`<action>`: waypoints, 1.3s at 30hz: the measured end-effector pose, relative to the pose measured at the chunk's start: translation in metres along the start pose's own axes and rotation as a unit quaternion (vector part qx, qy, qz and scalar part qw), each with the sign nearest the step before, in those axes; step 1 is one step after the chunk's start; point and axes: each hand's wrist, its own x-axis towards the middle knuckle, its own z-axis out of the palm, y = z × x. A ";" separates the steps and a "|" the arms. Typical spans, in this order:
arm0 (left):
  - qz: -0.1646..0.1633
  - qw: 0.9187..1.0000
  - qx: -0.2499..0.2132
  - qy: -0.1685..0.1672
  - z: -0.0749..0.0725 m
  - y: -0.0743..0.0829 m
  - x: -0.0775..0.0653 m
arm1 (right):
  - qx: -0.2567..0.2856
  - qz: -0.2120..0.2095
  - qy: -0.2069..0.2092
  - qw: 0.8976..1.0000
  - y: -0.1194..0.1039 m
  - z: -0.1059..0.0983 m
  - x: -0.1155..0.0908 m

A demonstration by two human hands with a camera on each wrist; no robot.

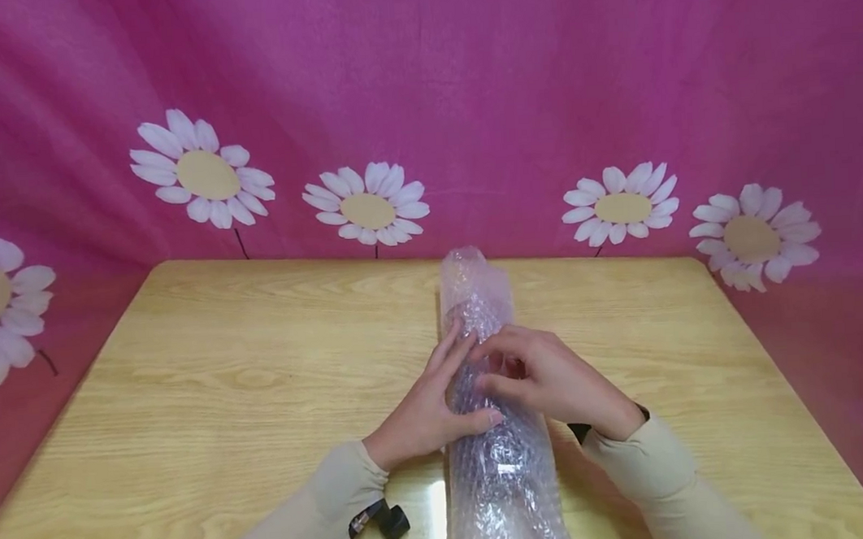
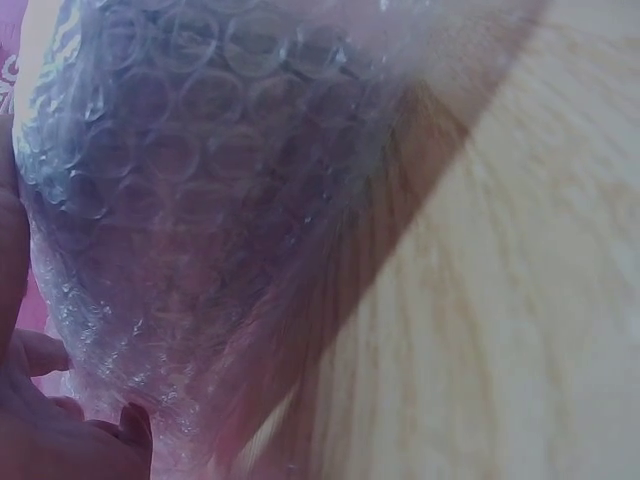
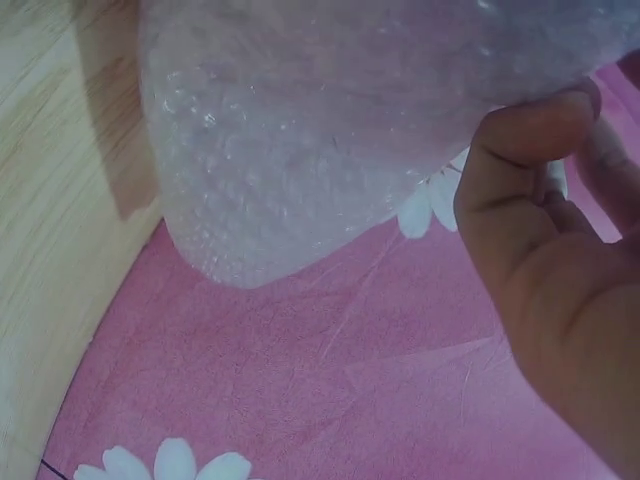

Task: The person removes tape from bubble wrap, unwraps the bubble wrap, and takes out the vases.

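A long bundle of clear bubble wrap [image 1: 504,477] lies lengthwise on the table, its far end near the back edge. Something bluish-grey shows dimly through the bubbles in the left wrist view, its kind hidden by the wrap. My left hand [image 1: 431,408] rests on the bundle's left side, fingers extended forward and thumb laid across the top. From the right, my right hand [image 1: 547,377] reaches over with bent fingers. Its thumb and fingertips pinch at the bubble wrap [image 3: 290,150], close to the left hand's fingers.
The wooden table [image 1: 261,376] extends on both sides of the bundle. A pink cloth [image 1: 466,97] with white daisies hangs behind it and along both sides. A small black device [image 1: 393,522] is at the left sleeve.
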 end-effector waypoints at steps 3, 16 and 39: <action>-0.001 1.000 0.001 -0.002 0.002 -0.001 0.001 | -0.008 -0.003 -0.006 1.000 0.000 0.001 -0.001; 0.000 1.000 0.002 0.010 0.002 -0.002 0.002 | -0.025 0.006 -0.017 1.000 0.005 -0.002 0.004; 0.002 1.000 0.010 0.009 0.005 0.000 0.000 | -0.043 0.020 -0.022 0.999 0.006 -0.002 0.001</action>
